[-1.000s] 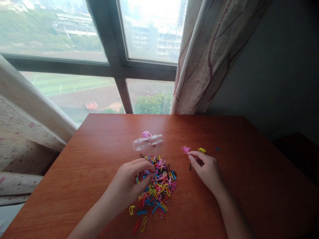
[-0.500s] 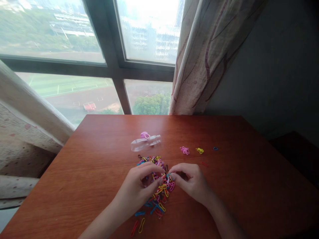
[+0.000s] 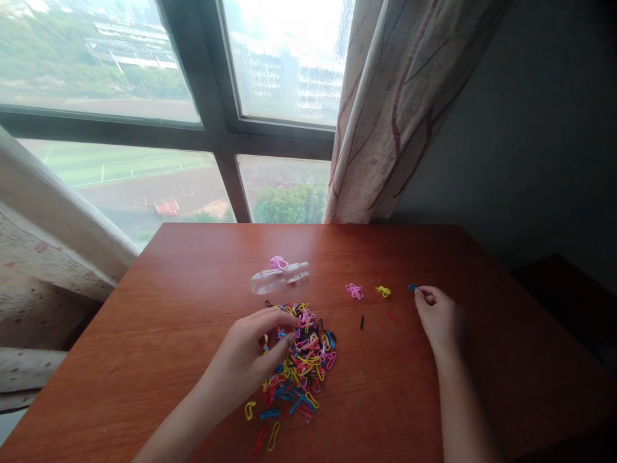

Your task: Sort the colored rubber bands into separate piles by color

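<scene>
Your right hand (image 3: 438, 316) grips a blue band (image 3: 411, 287); your left hand (image 3: 255, 337), grip parted, is at the band pile (image 3: 308, 360).

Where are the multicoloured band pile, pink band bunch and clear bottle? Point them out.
Multicoloured band pile (image 3: 308, 357): head view, visible middle.
Pink band bunch (image 3: 354, 292): head view, middle.
Clear bottle (image 3: 276, 280): head view, body.

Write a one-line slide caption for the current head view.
Right hand at blue elastic near a yellow bunch, left hand at a pile of mixed coloured bands on a wooden table.
</scene>
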### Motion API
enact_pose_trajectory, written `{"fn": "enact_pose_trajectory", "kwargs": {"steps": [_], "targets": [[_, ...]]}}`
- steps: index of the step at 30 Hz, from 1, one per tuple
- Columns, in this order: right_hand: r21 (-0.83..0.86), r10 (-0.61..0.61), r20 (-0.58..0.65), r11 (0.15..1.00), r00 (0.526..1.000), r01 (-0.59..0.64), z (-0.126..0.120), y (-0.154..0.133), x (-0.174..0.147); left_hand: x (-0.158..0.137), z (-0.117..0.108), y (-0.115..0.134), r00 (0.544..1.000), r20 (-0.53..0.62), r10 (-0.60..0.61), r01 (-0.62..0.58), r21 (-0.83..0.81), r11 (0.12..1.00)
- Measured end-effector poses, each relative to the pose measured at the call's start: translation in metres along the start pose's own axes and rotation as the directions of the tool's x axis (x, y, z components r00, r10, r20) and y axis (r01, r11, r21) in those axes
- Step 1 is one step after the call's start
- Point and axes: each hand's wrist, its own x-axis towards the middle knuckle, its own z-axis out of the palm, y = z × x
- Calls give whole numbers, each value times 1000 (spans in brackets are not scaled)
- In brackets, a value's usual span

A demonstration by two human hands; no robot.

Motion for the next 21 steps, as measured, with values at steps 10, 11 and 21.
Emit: {"fn": "enact_pose_trajectory", "kwargs": {"steps": [10,11,21], "targets": [[132,35,55,990,998,-42,0,-3,-2,0,-8,-9,999,46,23,-30,136,990],[162,24,68,986,997,-35,1,-7,-4,0,-8,-8,998,52,24,-32,158,987],[356,-342,200,898,918,257,15,-67,-36,-3,-1,-1,986,98,-133,76,443,893]]}}
